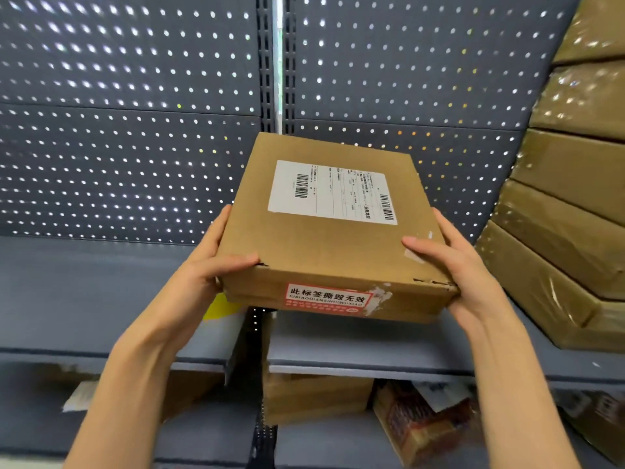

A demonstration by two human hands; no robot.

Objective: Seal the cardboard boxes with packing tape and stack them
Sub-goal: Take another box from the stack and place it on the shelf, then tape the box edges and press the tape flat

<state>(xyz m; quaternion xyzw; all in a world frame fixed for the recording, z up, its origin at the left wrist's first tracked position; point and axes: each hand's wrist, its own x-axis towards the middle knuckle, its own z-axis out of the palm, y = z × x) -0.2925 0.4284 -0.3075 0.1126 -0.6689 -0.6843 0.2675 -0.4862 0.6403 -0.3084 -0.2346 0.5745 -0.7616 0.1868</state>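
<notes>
Left hand (206, 265): grips the box's left edge, thumb laid over the top near the front corner, fingers out of sight along the side.
Right hand (453, 262): grips the right edge the same way, thumb on top beside a scrap of old tape.
Box (331, 245): flat cardboard, held between both my hands above the shelf (372, 346), tilted with its far end higher; white label (333, 192) on top, red sticker (326, 299) on the front face.
Stack (568, 211): taped boxes piled at my right, leaning out over the shelf, near the box but apart from it.
Lower shelf: more boxes, blurred.
Tape: none in view, and I cannot tell whether this box is sealed.
Risk: I judge the torn front corners weak; a slack grip could let the box slip, and a nudge could topple the leaning stack.
</notes>
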